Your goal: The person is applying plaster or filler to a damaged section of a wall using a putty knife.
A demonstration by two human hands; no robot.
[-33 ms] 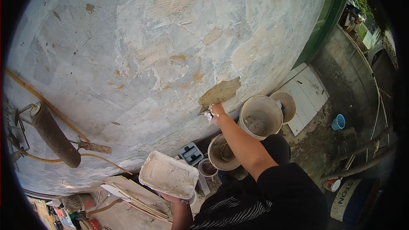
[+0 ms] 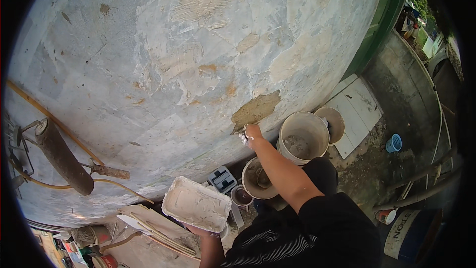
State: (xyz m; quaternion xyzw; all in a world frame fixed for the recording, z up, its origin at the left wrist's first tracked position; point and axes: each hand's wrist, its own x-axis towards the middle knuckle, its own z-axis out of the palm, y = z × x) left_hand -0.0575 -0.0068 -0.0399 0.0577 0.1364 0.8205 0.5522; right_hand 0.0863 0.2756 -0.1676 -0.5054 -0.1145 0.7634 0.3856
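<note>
My left hand [image 2: 199,231] grips the lower edge of a rectangular tray [image 2: 196,204] coated with pale plaster paste; its fingers are mostly hidden beneath. My right hand [image 2: 253,135], smeared with white paste, is closed near the lower edge of a bare brownish patch [image 2: 257,108] in the wall. Whatever this fist holds is hidden from view. The painted wall [image 2: 163,84] around it is pale blue-grey, flaking, with several beige plastered areas.
Below my right arm stand a large pale bucket [image 2: 303,136], a smaller bucket [image 2: 259,178] and a small pot [image 2: 241,196]. A white board [image 2: 354,114] lies beyond. At left hangs a dark cylinder [image 2: 64,158]. A blue basket [image 2: 393,142] and a drum [image 2: 412,235] are at right.
My right hand has shifted slightly downward, a little away from the bare patch. The tray in my left hand has hardly moved.
</note>
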